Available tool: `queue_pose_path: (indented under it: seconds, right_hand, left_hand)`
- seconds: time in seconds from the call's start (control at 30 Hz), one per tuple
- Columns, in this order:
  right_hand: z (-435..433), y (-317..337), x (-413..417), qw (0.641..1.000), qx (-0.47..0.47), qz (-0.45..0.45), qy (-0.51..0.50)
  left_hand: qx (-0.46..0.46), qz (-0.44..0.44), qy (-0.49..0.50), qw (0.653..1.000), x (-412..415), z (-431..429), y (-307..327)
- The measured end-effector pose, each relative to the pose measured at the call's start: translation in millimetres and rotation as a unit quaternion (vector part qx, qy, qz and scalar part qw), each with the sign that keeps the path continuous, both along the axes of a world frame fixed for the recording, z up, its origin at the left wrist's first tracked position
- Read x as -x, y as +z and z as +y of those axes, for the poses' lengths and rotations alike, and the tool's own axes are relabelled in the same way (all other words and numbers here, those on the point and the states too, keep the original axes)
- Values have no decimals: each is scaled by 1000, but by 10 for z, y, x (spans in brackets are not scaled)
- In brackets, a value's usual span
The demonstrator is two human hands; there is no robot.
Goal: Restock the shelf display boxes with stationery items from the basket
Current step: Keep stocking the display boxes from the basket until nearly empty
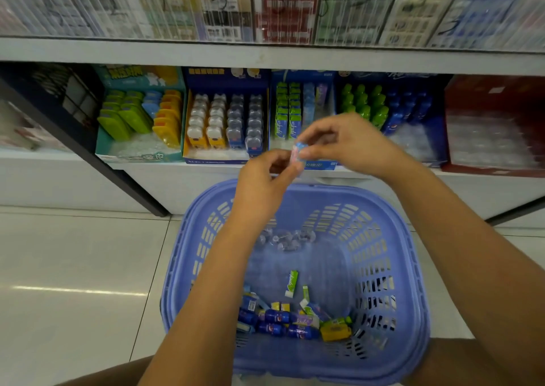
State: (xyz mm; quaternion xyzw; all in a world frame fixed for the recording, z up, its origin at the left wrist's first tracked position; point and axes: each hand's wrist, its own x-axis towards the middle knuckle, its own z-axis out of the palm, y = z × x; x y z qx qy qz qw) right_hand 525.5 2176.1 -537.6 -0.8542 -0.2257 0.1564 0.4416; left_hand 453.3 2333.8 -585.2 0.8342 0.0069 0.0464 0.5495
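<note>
A small blue and pink eraser pack [297,153] is pinched between my left hand [267,178] and my right hand [343,144], above the far rim of the purple basket [188,267]. The basket stands on the floor and holds several loose items [295,318]: blue bottle-shaped ones, green and white packs, a yellow one. Straight ahead on the low shelf stand display boxes: a teal one [141,114], a blue one with animal-shaped items [225,117], a blue one with green and blue packs [298,111] and one with green and blue bottle shapes [389,111].
A red display box [495,126] stands at the right end of the shelf. A higher shelf carries hanging packaged goods [265,5] behind clear dividers. A dark shelf upright [88,150] slants down at the left. Shiny floor tiles [73,267] lie left of the basket.
</note>
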Motion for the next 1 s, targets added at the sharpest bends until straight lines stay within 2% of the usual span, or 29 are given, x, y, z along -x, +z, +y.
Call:
queue_pose_path:
  seconds: [0.07,0.1,0.17,0.23,0.5,0.6,0.73,0.83,0.93,1.0]
  right_hand:
    - [-78,-17,-149,994,-36,-52,-87]
    - [-107,-34,-239,986,-43,-90,-135]
    - [-119,-93,-404,969,-20,-150,-197]
    - [-75,-161,-523,964,16,-164,-208]
    - [96,-420,-660,973,111,-114,-168]
    - [86,-442,-637,972,95,-127,-176]
    - [4,-387,-647,957,24,-164,-237]
    - [11,-345,-687,952,57,-199,-228]
    - [78,-401,-697,961,109,-177,-182]
    - [105,-440,-690,965,111,-156,-179]
  left_hand:
    - [-62,-1,0,998,-101,-38,-7]
    - [-125,10,-17,992,-147,-55,-41]
    - [-261,43,-67,962,-207,-83,-115]
    - [-332,53,-93,937,-225,-94,-176]
    - [-338,41,-106,934,-219,-51,-253]
    - [-330,37,-105,937,-212,-40,-267]
    - [-333,27,-108,936,-212,-25,-277]
    - [-335,29,-111,935,-211,-25,-284]
    - [-332,31,-111,936,-211,-31,-286]
    - [-332,31,-111,936,-215,-28,-285]
